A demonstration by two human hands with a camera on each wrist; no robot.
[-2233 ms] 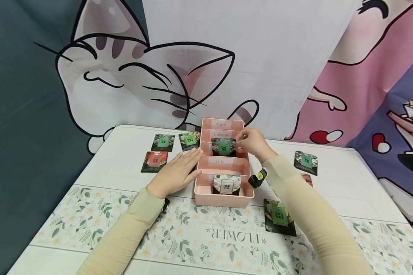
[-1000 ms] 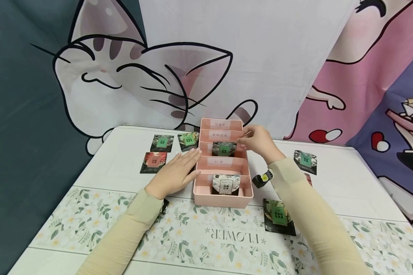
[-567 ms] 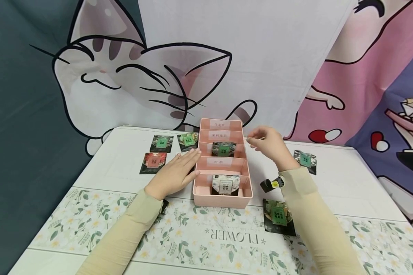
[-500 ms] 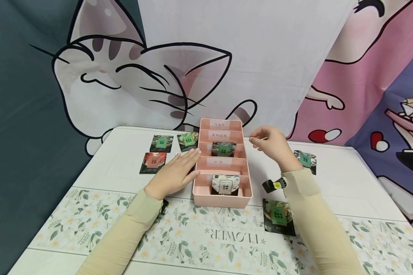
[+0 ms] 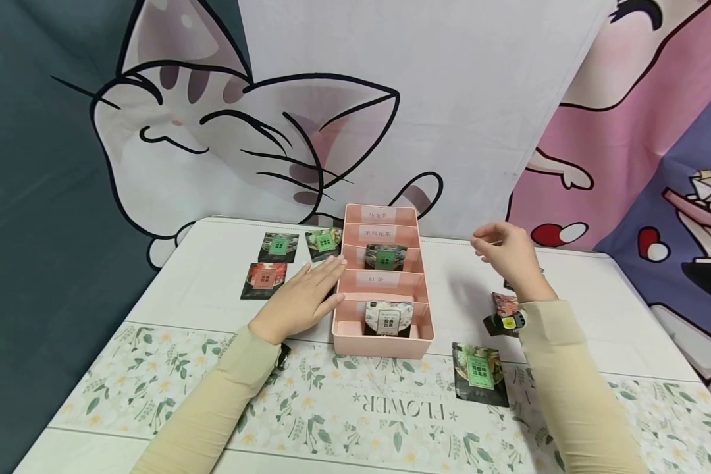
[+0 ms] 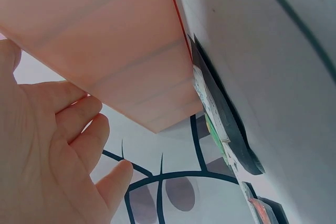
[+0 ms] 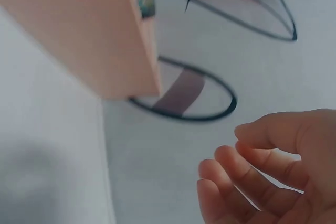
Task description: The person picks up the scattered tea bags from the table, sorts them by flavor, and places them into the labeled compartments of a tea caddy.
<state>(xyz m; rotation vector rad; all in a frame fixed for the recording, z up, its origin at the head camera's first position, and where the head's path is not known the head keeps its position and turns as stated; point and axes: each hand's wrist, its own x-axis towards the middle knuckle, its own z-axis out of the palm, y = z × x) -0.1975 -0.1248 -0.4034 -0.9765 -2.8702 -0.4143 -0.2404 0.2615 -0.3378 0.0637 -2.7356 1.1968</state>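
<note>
At the left of the bench point(image 5: 213, 289), a red packet point(image 5: 264, 281) lies flat in front of a green-labelled packet point(image 5: 279, 247), both beyond the left hand's fingers and well off to their side. The left hand point(image 5: 301, 296) is flat, fingers straight, its fingertips resting at the left rim of the pink box point(image 5: 384, 347); it grips nothing. A yellow-green packet point(image 5: 324, 242) lies behind those fingers, near the box. Inside the box, a dark green packet point(image 5: 385, 258) leans in the middle of five compartments, and a white packet point(image 5: 388, 318) stands tilted in the front one. Well apart from the box's right side, the right hand point(image 5: 512, 257) hangs in the air, fingers loosely curved, thumb close to the index finger, a narrow, unfilled grasp. Below it, a second red packet point(image 5: 503, 303) is partly covered by the wrist device point(image 5: 505, 323); nearer the front lies a large green packet point(image 5: 480, 374).
</note>
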